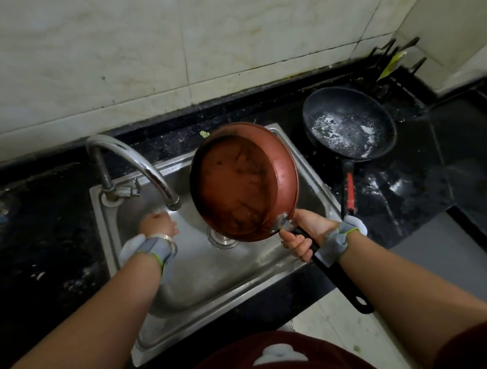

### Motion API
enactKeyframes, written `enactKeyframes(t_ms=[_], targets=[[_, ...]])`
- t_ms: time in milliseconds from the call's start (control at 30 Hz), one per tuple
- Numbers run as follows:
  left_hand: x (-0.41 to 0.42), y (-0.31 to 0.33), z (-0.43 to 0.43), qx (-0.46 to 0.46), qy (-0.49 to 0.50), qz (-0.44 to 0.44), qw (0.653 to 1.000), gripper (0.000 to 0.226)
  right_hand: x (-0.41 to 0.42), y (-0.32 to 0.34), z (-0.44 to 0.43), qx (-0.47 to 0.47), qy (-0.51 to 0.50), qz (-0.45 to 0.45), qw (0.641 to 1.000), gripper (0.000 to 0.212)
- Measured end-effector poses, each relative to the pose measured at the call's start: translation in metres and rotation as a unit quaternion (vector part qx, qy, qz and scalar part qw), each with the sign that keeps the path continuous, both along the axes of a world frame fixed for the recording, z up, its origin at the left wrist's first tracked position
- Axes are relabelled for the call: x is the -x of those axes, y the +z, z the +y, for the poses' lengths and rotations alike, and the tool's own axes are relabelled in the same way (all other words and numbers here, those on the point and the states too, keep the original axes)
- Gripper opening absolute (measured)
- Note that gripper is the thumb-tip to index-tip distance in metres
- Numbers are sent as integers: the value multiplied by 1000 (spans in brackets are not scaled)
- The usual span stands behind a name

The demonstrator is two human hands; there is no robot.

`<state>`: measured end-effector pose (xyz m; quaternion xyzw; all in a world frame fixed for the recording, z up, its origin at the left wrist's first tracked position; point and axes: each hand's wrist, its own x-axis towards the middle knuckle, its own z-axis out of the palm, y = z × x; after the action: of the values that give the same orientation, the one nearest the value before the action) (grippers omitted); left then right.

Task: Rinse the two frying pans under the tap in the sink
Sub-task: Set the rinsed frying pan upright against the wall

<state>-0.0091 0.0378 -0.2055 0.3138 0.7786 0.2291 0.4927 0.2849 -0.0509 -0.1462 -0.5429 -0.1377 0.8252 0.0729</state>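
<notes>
Right grip [300, 238] is clamped round the black handle [339, 279] of the red frying pan [242, 181], fingers and thumb wrapped close to where the handle joins the pan body. That pan rises up and left of this grip, tipped on edge with its stained underside facing the camera, held above the sink [242, 273]. Left grip [157, 223] hangs low in the sink, directly below the spout of the tap [137, 160]; its fingers point away and are blurred, so whether they are spread or curled cannot be told.

Both grips reach over the dark tabletop [38, 227] that surrounds the sink. On it, beyond and to the right of the right grip, sits the black frying pan [350, 122], upright and streaked with white residue, its handle running back toward that grip. Between the two grips lies the drain [223, 240].
</notes>
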Motion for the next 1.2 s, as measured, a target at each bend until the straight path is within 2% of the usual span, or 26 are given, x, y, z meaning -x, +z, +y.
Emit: enactKeyframes(t_ms=[100,200,333,433,567,633,700,800,867,967,1000,1067,1133,1200], targets=[[-23,7,-25,27,-15,-51,998,30,-16,14,-4,-29,1,-1,1000,32],[-64,26,-34,19,-40,-101,994,29,-46,33,-7,-81,-18,-3,997,43],[-123,77,-33,-77,-52,-179,979,26,-94,66,-7,-144,-27,30,989,42],[-172,127,-28,-162,-75,-269,947,35,-145,85,-7,-181,-32,48,982,47],[-243,175,-20,-186,-102,-352,912,64,-204,109,-12,-204,-20,57,977,46],[-293,190,-21,-193,-95,-367,905,61,-247,122,-18,-207,-19,57,976,47],[-340,201,-20,-199,-84,-365,906,50,-293,135,-20,-217,-15,35,975,49],[-383,210,-11,-205,-50,-378,901,51,-336,169,-12,-270,-2,-69,960,59],[-412,219,-4,-204,-34,-390,897,51,-367,195,-3,-340,-21,-124,932,57],[-433,237,13,-220,-33,-413,883,50,-390,227,9,-448,-47,-141,882,46],[-442,247,21,-228,-40,-417,879,51,-398,236,14,-476,-41,-169,862,40],[-462,261,40,-241,-70,-408,877,54,-407,244,20,-518,-4,-294,803,24],[-484,268,59,-252,-109,-384,881,57,-419,239,29,-538,13,-426,727,36],[-504,269,77,-261,-161,-368,878,54,-433,224,32,-562,-34,-491,665,52]])
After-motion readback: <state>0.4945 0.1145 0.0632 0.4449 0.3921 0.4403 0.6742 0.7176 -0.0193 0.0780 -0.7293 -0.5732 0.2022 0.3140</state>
